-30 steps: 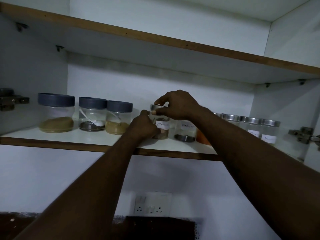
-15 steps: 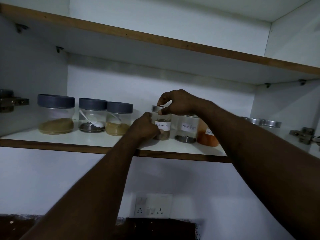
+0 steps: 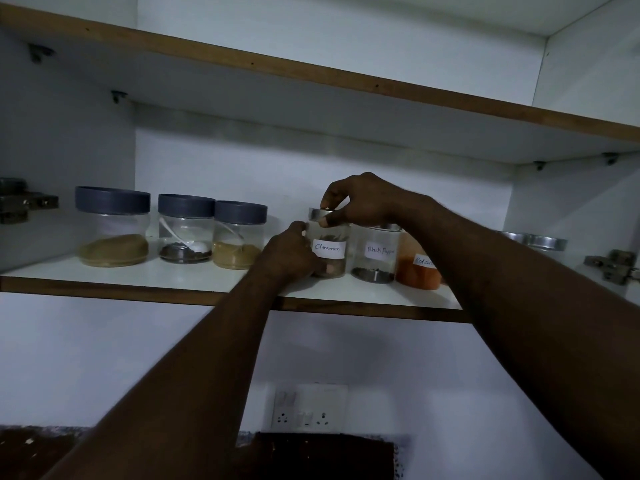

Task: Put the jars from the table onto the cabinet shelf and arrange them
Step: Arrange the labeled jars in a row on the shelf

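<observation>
— White cabinet shelf (image 3: 194, 284) with a wood edge runs across the view, dimly lit, and jars stand along it in a row. Where does the person have hold?

— On the cinnamon jar (image 3: 329, 249), which stands upright on the shelf near its front edge, label facing out. The right hand (image 3: 356, 200) comes from above and to the right; its thumb and fingertips (image 3: 325, 221) pinch the rim of the metal lid (image 3: 320, 214). The left hand (image 3: 289, 252) comes from below and to the left, its fingers curled against the glass on the jar's left side.

— So the jar sits between the two hands?

— Yes, and its long axis is vertical, so one hand has the top and the other the wall. The left hand is the lower one and covers the jar's foot on that side (whether the base rests fully on the board cannot be told there).

— What stands next to it?

— Just beside it on the right is the black pepper jar (image 3: 375, 256), nearly touching, then a red chilli jar (image 3: 419, 270) partly behind the right forearm. To the left, past the left hand, is a grey-lidded jar of tan powder (image 3: 237, 237), with two more grey-lidded jars beyond.

— Which way would a nudge go, then?

— Probably a small turn or slide to square the label with its neighbours. The free room lies to the left and front; to the right the pepper jar blocks it.

— Any risk?

— A push rightward would likely knock the pepper jar.
</observation>
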A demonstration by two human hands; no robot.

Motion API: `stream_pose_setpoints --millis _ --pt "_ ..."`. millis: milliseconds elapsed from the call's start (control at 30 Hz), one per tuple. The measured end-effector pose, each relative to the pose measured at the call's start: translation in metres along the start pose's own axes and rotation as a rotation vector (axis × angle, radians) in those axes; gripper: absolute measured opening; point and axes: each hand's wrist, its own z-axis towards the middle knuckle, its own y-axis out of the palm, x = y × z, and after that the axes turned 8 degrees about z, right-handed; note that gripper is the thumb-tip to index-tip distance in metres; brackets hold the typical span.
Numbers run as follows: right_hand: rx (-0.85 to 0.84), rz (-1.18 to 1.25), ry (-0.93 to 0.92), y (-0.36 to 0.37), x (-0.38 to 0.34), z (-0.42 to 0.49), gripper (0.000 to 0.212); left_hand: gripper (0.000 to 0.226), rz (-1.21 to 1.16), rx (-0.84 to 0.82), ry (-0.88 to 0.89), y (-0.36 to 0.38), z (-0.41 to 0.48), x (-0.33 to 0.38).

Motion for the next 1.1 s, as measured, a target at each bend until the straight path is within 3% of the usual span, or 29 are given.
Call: stream_pose_setpoints --millis 133,233,367,567,633,767,933,1100 --pt "-0.004 -0.031 -0.002 -0.001 -0.001 0.0 0.046 0.093 0.023 -0.006 -0.032 -0.001 0.001 0.003" --pt "0.013 -0.107 -0.012 -0.003 -0.003 0.002 0.059 0.081 0.109 0.016 -0.056 -0.003 -0.008 0.003" --pt "0.114 -0.02 -0.094 0.002 -0.022 0.013 0.064 0.033 0.168 0.196 -0.012 -0.015 -0.029 -0.014" --pt "0.053 0.132 -0.208 0.039 -0.084 0.04 0.06 0.023 0.298 0.385 -0.096 -0.062 -0.056 -0.06" --pt "-0.034 0.087 -0.201 0.054 -0.099 0.048 0.055 0.034 0.351 0.402 -0.149 -0.071 -0.056 -0.07" --pt "-0.087 -0.013 -0.161 0.069 -0.112 0.049 0.047 0.082 0.313 0.367 -0.159 -0.074 -0.049 -0.072" --pt "-0.044 -0.006 -0.126 0.051 -0.093 0.03 0.041 0.1 0.369 0.236 -0.187 -0.06 -0.036 -0.063" --pt "0.007 0.233 -0.107 0.038 -0.076 0.012 0.039 0.123 0.17 0.03 -0.175 -0.052 -0.016 -0.044"
